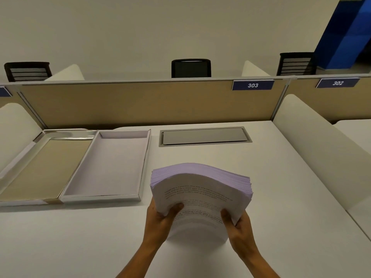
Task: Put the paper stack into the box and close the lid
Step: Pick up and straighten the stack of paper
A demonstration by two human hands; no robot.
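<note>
You have the paper stack (200,189) gripped at its near edge, above the white desk (281,197), its middle bowing upward and printed text showing on the top sheet. Your left hand (160,219) clamps the near-left corner, thumb on top; your right hand (239,225) clamps the near-right corner likewise. The box (112,167) lies open and empty just left of the stack, its lid (38,167) flipped out flat further left.
</note>
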